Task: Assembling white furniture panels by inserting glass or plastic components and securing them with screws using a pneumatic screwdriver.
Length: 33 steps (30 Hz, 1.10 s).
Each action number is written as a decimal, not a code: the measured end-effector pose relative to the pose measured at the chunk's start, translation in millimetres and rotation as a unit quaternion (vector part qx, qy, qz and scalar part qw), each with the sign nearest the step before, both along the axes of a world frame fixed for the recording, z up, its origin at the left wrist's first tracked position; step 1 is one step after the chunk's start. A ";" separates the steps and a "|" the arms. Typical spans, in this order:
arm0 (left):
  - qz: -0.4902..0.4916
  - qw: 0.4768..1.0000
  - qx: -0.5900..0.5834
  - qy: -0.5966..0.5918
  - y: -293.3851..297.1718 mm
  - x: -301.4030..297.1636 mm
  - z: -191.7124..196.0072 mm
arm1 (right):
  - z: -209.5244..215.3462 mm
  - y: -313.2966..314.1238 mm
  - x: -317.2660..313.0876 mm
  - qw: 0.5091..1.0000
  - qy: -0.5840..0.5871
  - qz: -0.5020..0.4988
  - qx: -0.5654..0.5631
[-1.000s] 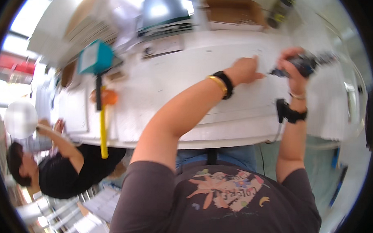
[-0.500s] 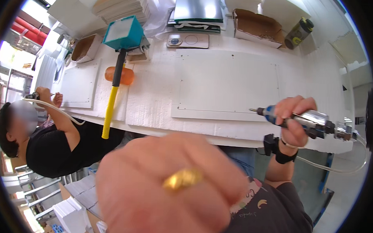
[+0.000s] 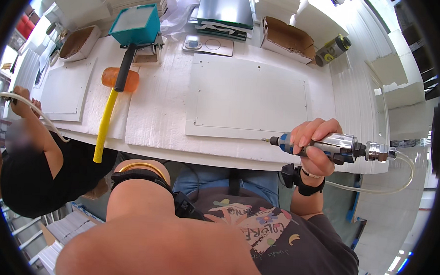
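Note:
My right hand (image 3: 317, 141) is wrapped round a silver and blue air screwdriver (image 3: 343, 147), a clear hose running from its rear end. The bit points left, beside the near edge of a flat white panel (image 3: 248, 97); I cannot tell whether it touches. Small holes or screws dot the panel's margins. My left arm fills the lower middle of the view. Only a little of my left hand (image 3: 146, 165) shows beyond the gold bangle and black wristband, near my lap below the table edge; its fingers are hidden.
A teal block-headed mallet (image 3: 135, 25) with a black and yellow handle crosses an orange cylinder (image 3: 130, 79). Behind the panel lie a phone (image 3: 208, 45), a cardboard box (image 3: 287, 40) and a dark bottle (image 3: 332, 51). Another person (image 3: 49, 165) works at the left beside a white panel (image 3: 64, 93).
My left hand, which was a closed fist close to the camera, has dropped toward my lap. My view has shifted slightly, and my right hand keeps its hold on the air screwdriver.

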<state>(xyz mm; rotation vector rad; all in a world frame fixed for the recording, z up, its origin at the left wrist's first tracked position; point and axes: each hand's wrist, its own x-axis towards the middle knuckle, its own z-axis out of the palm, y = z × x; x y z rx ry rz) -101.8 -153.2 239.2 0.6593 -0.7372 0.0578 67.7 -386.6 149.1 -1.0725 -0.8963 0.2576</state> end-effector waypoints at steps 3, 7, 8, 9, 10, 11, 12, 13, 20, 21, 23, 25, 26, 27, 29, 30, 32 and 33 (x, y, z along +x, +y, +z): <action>-0.060 0.998 -0.031 0.019 -9.7 20.3 5.3 | -1.5 11.1 -0.6 1.000 0.014 0.016 0.000; 0.143 0.945 0.209 0.208 -20.4 19.8 -14.0 | -1.0 17.1 -0.1 1.000 0.016 0.021 -0.009; 0.045 0.937 0.140 0.318 -15.7 29.4 -36.8 | 0.1 19.5 -1.5 1.000 0.009 0.027 -0.009; -0.008 0.908 0.022 0.418 -15.0 35.7 -62.1 | -0.9 22.3 -1.1 0.999 0.004 0.032 -0.009; 0.031 0.883 0.004 0.468 -10.8 40.3 -90.6 | 3.4 25.4 -1.3 0.999 0.001 0.043 -0.010; 0.068 0.853 -0.015 0.517 -6.8 42.3 -119.2 | 6.1 28.2 -1.8 0.999 0.003 0.041 -0.009; 0.067 0.851 -0.016 0.520 -1.4 41.7 -147.6 | 7.5 31.8 -1.4 0.998 0.020 0.058 0.001; 0.106 0.815 -0.018 0.569 5.9 41.3 -172.1 | 8.9 36.1 0.4 0.997 0.035 0.075 0.012; 0.105 0.816 -0.029 0.568 21.1 50.2 -183.1 | 16.2 74.5 1.1 0.991 0.018 0.126 0.048; 0.101 0.829 -0.017 0.550 20.4 51.6 -181.0 | 16.9 78.7 0.0 0.989 0.010 0.136 0.052; 0.103 0.827 -0.011 0.552 21.0 53.5 -176.4 | 16.9 85.7 -0.4 0.987 0.013 0.151 0.050; 0.106 0.827 -0.004 0.552 21.1 56.0 -179.2 | 18.2 89.4 -1.7 0.987 0.022 0.154 0.037; 0.093 0.832 0.001 0.547 22.0 57.2 -184.2 | 18.4 91.3 -2.3 0.988 0.023 0.151 0.036; 0.081 0.837 0.006 0.541 22.8 58.4 -188.5 | 18.5 92.9 -2.8 0.988 0.021 0.146 0.035; 0.058 0.847 -0.009 0.529 24.0 60.2 -193.7 | 17.3 93.3 -2.0 0.989 0.020 0.140 0.034; 0.038 0.856 -0.026 0.515 24.4 60.7 -195.9 | 16.1 93.1 -0.7 0.990 0.013 0.139 0.032; 0.030 0.864 -0.034 0.501 24.2 60.6 -200.1 | 14.0 93.3 1.3 0.991 0.007 0.134 0.029; 0.024 0.873 -0.043 0.485 23.6 60.3 -201.4 | 12.9 94.0 1.9 0.990 0.010 0.135 0.030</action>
